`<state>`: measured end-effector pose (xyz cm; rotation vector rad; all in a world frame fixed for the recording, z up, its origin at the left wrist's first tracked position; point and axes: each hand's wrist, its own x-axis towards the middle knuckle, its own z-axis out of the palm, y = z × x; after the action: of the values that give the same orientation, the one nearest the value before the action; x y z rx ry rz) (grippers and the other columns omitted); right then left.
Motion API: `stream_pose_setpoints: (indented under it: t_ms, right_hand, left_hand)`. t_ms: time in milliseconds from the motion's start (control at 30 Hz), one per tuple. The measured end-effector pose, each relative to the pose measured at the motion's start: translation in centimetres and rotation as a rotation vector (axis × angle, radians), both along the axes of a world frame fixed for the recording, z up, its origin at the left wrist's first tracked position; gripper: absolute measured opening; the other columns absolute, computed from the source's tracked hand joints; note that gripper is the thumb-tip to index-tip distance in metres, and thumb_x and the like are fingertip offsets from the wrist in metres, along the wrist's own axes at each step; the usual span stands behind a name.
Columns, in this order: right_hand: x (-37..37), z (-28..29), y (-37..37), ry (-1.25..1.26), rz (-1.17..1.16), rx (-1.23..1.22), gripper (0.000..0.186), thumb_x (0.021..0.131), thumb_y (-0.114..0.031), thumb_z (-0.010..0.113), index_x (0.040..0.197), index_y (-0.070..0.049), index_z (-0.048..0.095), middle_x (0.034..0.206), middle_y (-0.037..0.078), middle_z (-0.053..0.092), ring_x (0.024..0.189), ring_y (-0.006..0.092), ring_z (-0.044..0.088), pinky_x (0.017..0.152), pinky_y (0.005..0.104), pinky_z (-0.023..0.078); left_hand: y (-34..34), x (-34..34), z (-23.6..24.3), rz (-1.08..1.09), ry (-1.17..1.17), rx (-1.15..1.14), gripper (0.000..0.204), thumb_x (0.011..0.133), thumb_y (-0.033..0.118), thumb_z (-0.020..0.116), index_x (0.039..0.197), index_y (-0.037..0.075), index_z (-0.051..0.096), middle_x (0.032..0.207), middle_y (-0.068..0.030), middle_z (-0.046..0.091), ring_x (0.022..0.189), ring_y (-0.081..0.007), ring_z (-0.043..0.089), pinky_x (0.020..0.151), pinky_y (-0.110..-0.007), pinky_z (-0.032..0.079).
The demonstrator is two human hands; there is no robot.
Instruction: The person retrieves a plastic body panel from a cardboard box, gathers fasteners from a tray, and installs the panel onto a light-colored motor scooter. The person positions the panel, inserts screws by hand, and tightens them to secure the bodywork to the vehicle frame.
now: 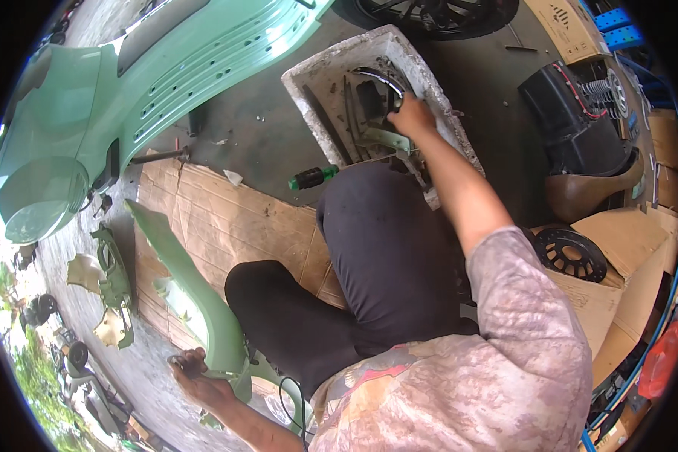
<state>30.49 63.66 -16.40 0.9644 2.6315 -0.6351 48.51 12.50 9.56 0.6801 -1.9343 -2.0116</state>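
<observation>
My right hand reaches into a worn white foam box, its fingers closed at one end of a curved, glossy black part. Under that hand in the box lie a pale green bracket-like piece and several dark strips. My left hand, low on the left, has its fingers curled around something small and dark that I cannot make out. Right beside it stands a long, curved light green panel, close to my bent left knee.
A large mint-green scooter body fills the upper left. A green-and-black handle lies before my knee, by flattened cardboard. A black wheel is beyond the box. At right are a black slotted disc and a brown seat-like part.
</observation>
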Motion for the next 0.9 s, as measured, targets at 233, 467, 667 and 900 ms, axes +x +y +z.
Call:
stream_pose_setpoints:
  t_ms: [233,467,667,900]
  right_hand:
    - [5.7,11.2,3.0,0.456,-0.291,-0.240,0.056,0.079,-0.044,0.072,0.106,0.000,0.053,0.090,0.018,0.065,0.066,0.0247,0.065,0.057,0.0360,0.052]
    - [14.9,19.3,-4.2,0.732,-0.443,-1.547,0.036,0.095,-0.034,0.053,0.112,-0.002,0.055,0.092,0.014,0.064,0.070,0.0188,0.063,0.058,0.0275,0.050]
    - [18.6,22.7,-16.9,0.292,0.106,-1.860,0.050,0.092,-0.031,0.056,0.130,-0.002,0.042,0.101,0.017,0.062,0.075,0.0177,0.063,0.060,0.0260,0.050]
    - [19.6,25.9,-26.9,0.314,0.560,-1.400,0.049,0.093,-0.030,0.060,0.128,0.002,0.050,0.105,0.009,0.064,0.085,0.0140,0.061,0.079,0.0289,0.049]
  left_hand:
    - [0.3,-0.8,-0.8,-0.082,0.035,0.063,0.022,0.100,0.031,0.047,0.094,0.010,0.052,0.076,0.0005,0.048,0.065,-0.0111,0.040,0.077,-0.030,0.039]
    - [1.8,-2.0,-2.1,0.018,0.052,0.085,0.023,0.100,0.028,0.045,0.091,0.007,0.052,0.071,-0.0016,0.049,0.051,-0.0102,0.036,0.061,-0.028,0.039]
    - [2.3,-1.9,-2.2,0.069,0.044,0.158,0.022,0.099,0.026,0.045,0.090,0.007,0.051,0.073,-0.0045,0.052,0.051,-0.0108,0.036,0.060,-0.029,0.039]
    - [0.7,-0.6,-1.6,-0.161,0.173,0.329,0.023,0.100,0.027,0.041,0.094,0.007,0.053,0.075,-0.0034,0.049,0.055,-0.0099,0.035,0.064,-0.029,0.037]
